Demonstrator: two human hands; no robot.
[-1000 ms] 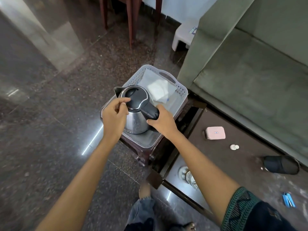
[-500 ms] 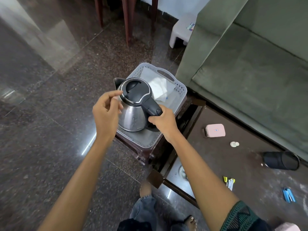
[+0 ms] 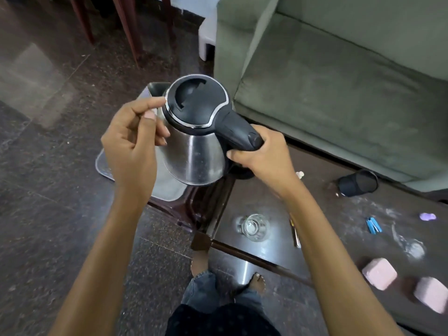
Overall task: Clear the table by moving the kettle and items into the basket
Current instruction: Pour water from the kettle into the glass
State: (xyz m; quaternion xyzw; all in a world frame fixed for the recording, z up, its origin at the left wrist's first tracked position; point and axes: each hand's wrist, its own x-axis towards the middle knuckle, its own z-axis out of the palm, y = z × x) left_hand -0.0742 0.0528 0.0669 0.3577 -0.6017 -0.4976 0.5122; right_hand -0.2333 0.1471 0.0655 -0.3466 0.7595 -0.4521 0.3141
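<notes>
The steel kettle (image 3: 194,151) with a black lid and handle hangs in the air above the grey plastic basket (image 3: 104,166). My right hand (image 3: 264,158) is closed around its black handle. My left hand (image 3: 133,146) is curled against the kettle's left side, with the index fingertip on the lid rim. The kettle and my left hand hide most of the basket; only its near-left rim and a bit of its floor show. On the dark table lie a glass (image 3: 254,226), blue clips (image 3: 373,225), two pink blocks (image 3: 379,272) and a black cup (image 3: 357,183) on its side.
The basket stands on a dark wooden stool (image 3: 194,204) at the table's left end. A green sofa (image 3: 339,81) runs behind the table. Also on the table are a pen (image 3: 294,232) and a small purple thing (image 3: 428,216). Chair legs (image 3: 131,30) stand on the floor beyond.
The kettle has come up out of the basket, toward me and a little right. My left hand shifted from the lid to the kettle's side. The view tilted down, showing more of the table.
</notes>
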